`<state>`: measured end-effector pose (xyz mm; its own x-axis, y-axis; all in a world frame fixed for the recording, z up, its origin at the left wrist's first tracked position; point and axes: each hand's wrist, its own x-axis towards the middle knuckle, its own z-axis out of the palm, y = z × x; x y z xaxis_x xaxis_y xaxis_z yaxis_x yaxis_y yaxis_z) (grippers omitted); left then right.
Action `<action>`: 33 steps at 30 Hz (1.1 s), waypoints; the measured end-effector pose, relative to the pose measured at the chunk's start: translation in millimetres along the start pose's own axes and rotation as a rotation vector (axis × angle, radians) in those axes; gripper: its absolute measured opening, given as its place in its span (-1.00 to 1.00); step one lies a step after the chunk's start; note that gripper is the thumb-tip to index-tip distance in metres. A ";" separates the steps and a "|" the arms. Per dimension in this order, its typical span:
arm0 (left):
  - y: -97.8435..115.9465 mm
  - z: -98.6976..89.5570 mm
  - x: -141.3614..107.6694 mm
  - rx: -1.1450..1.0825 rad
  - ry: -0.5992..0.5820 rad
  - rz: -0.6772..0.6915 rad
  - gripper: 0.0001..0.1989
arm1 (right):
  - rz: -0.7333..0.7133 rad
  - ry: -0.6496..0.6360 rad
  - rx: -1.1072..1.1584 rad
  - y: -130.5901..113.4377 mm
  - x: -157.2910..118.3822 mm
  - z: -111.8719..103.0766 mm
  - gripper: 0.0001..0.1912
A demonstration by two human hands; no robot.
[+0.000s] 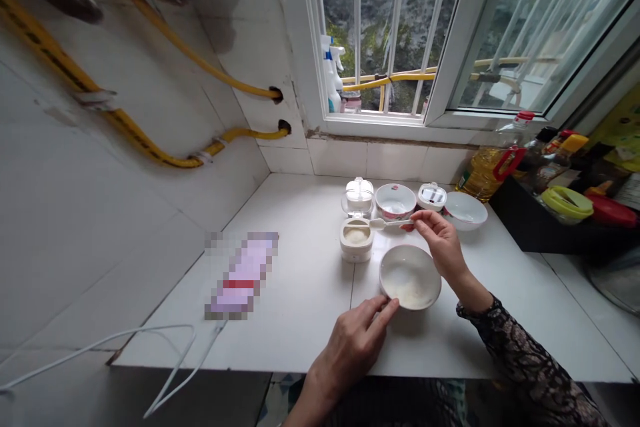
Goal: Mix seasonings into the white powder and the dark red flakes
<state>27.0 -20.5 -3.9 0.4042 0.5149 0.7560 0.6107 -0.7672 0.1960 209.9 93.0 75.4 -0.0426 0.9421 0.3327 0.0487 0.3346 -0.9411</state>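
As left hand [357, 340] touches bowl [411, 280], spoon [384, 223] in right hand [443, 245]; jar [356, 243] nearby

Site is a domestic kitchen. Evidence, relative to the window [380, 33]: below it, a white tiled counter [300, 280] bearing porcelain bowls and lidded seasoning jars; below its right part, a bottle of yellow cooking oil [483, 163] with sauce bottles [553, 160] alongside; to its left, yellow piping [145, 141] along a tiled wall [100, 213].
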 end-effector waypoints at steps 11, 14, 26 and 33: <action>0.0 0.1 -2.2 -0.005 -0.029 -0.026 -0.56 | -0.061 -0.133 -0.295 5.0 -28.3 -52.7 -0.79; 0.5 -0.6 -1.5 -0.001 -0.035 -0.027 -0.56 | -0.211 -0.130 -0.474 7.4 -33.5 -51.0 -0.90; 0.3 -1.0 -2.2 -0.016 -0.038 -0.023 -0.58 | -0.446 -0.219 -0.597 11.4 -33.8 -44.7 -0.89; 0.3 -0.2 -2.9 -0.024 -0.052 -0.040 -0.57 | -0.541 -0.278 -0.662 13.9 -33.3 -42.3 -0.87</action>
<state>25.8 -22.3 -5.9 0.4150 0.5640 0.7139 0.6108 -0.7543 0.2408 254.2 67.3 53.7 -0.4625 0.6406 0.6129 0.5137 0.7571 -0.4036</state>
